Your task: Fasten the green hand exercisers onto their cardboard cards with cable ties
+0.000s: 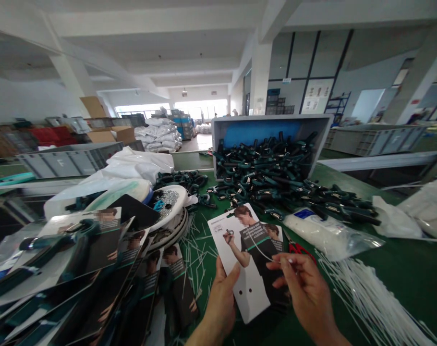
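Observation:
My left hand (220,302) grips the lower left edge of a printed product card (236,283), white and black with a person pictured on it and two small holes near its lower part. In front of the card's right side, my right hand (307,288) pinches a thin white cable tie (261,252) between thumb and fingers. The tie's free end curves up across the card's dark print. Another card (272,235) shows partly behind it. Red-handled scissors (299,250) lie partly hidden behind my right hand.
A tipped grey crate (271,117) spills dark green hand grips (272,178) over the green table. Cards with grips attached (74,259) are piled at left, near a white tub of small metal parts (170,202). Loose cable ties (377,302) and a plastic bag (330,235) lie at right.

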### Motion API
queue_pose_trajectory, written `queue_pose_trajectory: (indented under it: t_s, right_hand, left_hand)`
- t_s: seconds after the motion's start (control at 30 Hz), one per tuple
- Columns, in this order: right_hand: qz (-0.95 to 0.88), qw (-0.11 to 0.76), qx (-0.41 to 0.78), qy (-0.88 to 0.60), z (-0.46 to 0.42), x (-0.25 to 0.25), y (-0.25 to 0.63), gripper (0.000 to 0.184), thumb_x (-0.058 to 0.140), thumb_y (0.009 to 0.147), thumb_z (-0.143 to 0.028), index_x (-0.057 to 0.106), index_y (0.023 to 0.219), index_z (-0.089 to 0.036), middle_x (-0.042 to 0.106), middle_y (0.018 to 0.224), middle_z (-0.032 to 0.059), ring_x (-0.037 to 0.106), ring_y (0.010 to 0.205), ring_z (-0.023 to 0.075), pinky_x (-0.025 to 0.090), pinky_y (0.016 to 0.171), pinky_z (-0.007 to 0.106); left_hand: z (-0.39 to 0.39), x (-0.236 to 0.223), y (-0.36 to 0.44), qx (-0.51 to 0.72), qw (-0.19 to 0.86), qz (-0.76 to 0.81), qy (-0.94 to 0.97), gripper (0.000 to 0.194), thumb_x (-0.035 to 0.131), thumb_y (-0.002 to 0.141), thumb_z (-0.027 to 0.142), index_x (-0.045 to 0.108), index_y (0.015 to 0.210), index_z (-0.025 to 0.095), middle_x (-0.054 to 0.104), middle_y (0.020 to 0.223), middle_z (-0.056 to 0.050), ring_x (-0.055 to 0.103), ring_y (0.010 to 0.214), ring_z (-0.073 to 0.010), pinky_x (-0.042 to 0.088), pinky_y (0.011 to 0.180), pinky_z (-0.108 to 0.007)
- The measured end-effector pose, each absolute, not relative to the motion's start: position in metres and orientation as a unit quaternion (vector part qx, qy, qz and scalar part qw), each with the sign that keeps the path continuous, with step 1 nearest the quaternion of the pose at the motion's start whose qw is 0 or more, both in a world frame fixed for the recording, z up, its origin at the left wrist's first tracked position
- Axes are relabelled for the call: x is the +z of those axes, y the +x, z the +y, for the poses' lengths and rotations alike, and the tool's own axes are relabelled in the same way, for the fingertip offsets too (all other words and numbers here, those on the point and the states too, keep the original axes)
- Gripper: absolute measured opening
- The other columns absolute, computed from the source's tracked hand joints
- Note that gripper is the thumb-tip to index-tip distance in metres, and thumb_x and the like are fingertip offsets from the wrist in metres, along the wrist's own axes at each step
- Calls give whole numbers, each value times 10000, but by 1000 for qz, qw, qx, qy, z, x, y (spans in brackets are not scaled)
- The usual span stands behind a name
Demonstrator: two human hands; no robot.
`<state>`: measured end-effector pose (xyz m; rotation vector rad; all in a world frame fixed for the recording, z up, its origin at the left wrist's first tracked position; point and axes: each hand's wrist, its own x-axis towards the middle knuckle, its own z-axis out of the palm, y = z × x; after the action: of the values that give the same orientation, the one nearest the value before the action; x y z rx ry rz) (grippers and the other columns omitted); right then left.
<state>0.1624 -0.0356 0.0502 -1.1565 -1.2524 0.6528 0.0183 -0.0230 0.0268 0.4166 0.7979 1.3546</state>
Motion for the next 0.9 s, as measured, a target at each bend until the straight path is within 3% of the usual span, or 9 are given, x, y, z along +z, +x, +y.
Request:
queue_pose_trajectory:
  t_s: [0.23,0.47,0.67,0.9]
  right_hand:
    - [-519,631,314,-484,-48,64,159,190,553,809,-376,528,823,-188,667,786,60,629,559,134,524,453,221]
    - [-520,621,336,-481,-62,69,155,185,563,807,-367,536,776,-186,650,678,25,584,459,103,497,436,208]
    - [-510,618,360,-478,-62,74,155,213,539,819,-396,531,776,-188,644,670,25,579,460,110,486,425,218]
    - [-490,638,369,-464,-63,74,154,189,556,814,-376,527,772,-193,641,709,22,592,483,105,495,420,200]
  left_hand:
    - [-25,30,23,616,675,376,156,780,718,666,299,290,1318,292,644,1050,-82,649,815,-215,486,676,-301]
    - [-22,26,18,603,670,400,168,771,754,621,293,362,1284,261,649,1047,-87,648,760,-205,497,644,-295]
    - [-25,29,21,637,657,371,159,858,747,635,236,272,1349,278,635,1111,-90,616,971,-228,478,807,-307]
    - [-25,31,23,633,664,368,148,845,736,651,232,267,1351,291,638,1116,-81,590,1032,-230,462,860,-315]
